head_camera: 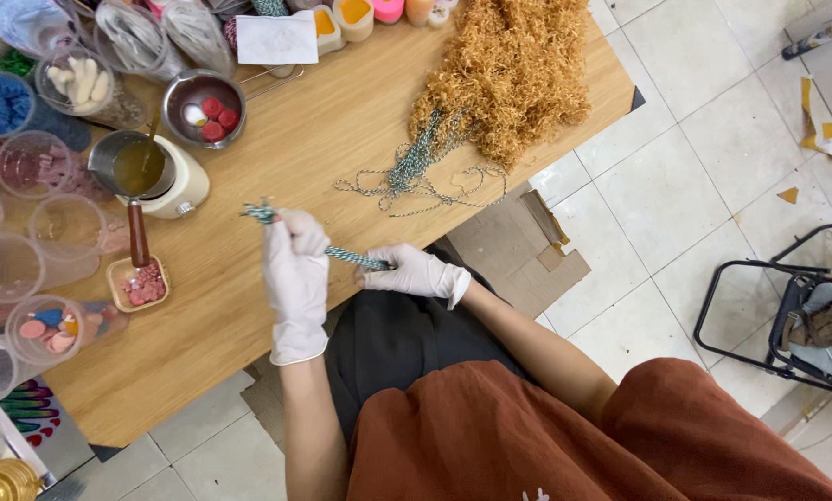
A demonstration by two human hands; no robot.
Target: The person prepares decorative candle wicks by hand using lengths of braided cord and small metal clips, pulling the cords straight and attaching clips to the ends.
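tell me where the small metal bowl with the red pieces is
In the head view the small metal bowl sits on the wooden table at upper left, just above the cream melting pot, left of the loose twine.

Open wood at the table's middle, clutter along two edges

The wooden table (277,167) is bare through its middle and along the near edge below the gloved hands. The left edge is blocked by plastic cups (26,269) and a melting pot (142,172); the far right corner by shredded straw (509,65) and loose twine (416,172).
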